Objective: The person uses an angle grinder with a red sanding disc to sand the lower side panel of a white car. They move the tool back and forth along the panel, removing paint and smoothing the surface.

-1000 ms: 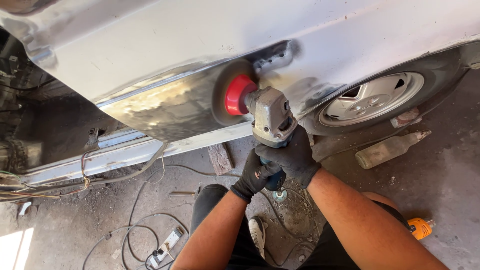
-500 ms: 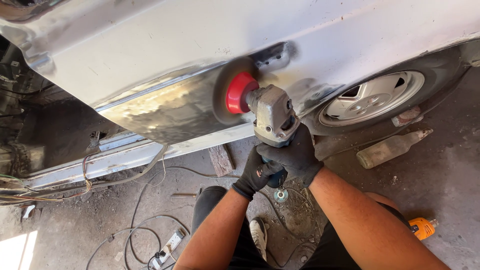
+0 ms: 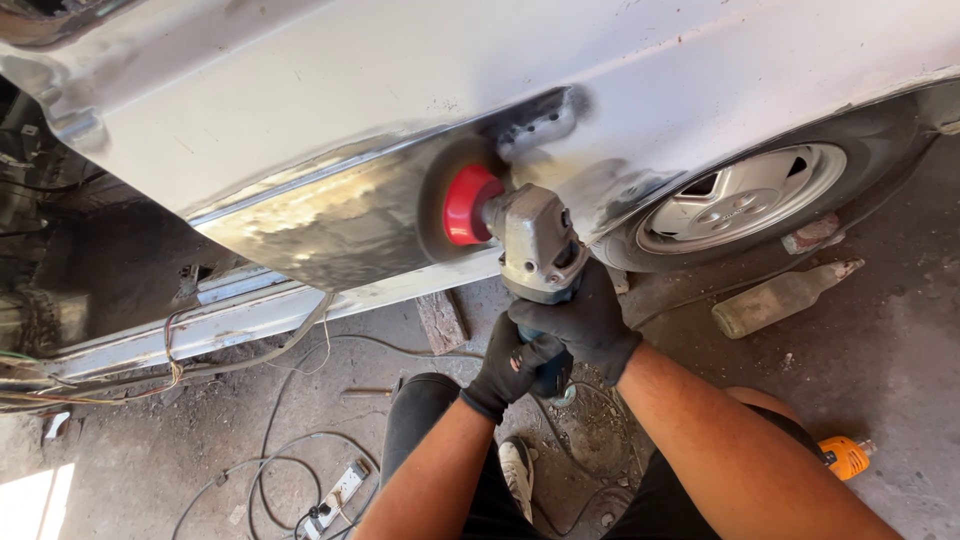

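both my gloved hands, left hand [image 3: 510, 365] and right hand [image 3: 585, 320], gripped one angle grinder [image 3: 535, 245], its one red-hubbed wheel [image 3: 465, 205] against the car panel [image 3: 330, 130] beside one car wheel [image 3: 745, 195].

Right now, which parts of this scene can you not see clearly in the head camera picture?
- Grinder handle: covered by the gloved left hand and right hand.
- Spinning wheel behind the red hub: blurred, so its surface cannot be told.
- Car panel: cut off by the top edge.
- Orange tool: half hidden behind the right arm.
- Power strip: too small.
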